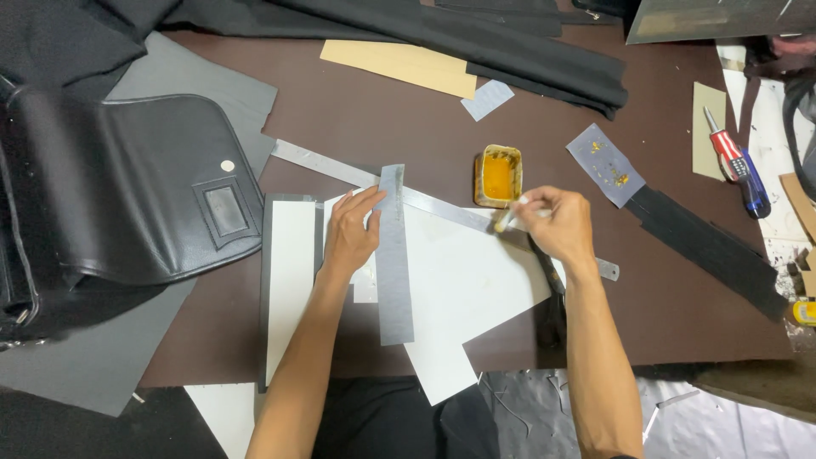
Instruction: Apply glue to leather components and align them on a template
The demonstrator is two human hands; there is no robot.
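Flat on white card, the narrow grey strip (394,255) lies lengthwise.

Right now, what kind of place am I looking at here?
Probably a leather or bag-making workbench. A black bag lies on the brown table, the left hand presses a grey strip, and the right hand holds a brush by a tin of yellow glue.

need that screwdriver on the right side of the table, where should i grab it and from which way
Grip the screwdriver by its red and blue handle, the thick lower part, coming from above. It lies flat with the thin metal tip pointing up-left, away from the person, and the handle sits free of the cut pieces around it.
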